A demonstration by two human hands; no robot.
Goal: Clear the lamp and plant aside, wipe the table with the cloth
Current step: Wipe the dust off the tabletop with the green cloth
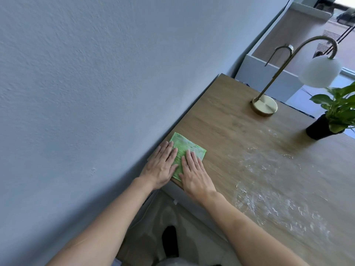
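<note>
We press our left hand [161, 166] and right hand [194, 172], fingers flat, on the folded green cloth [185, 148]; the white powder [269, 198] at four o'clock awaits on the wooden table [221, 121].

1. Cloth [187, 150]: bright green w/ fine stripe weave, whitish smears.
2. Surface [221, 129]: light brown wood grain, white powdery streaks.
3. Lamp [265, 106]: brass-gold base & stem, white globe shade.
4. Plant [340, 108]: green leaves, black pot.
5. Wall [96, 73]: pale blue-grey, textured.
</note>
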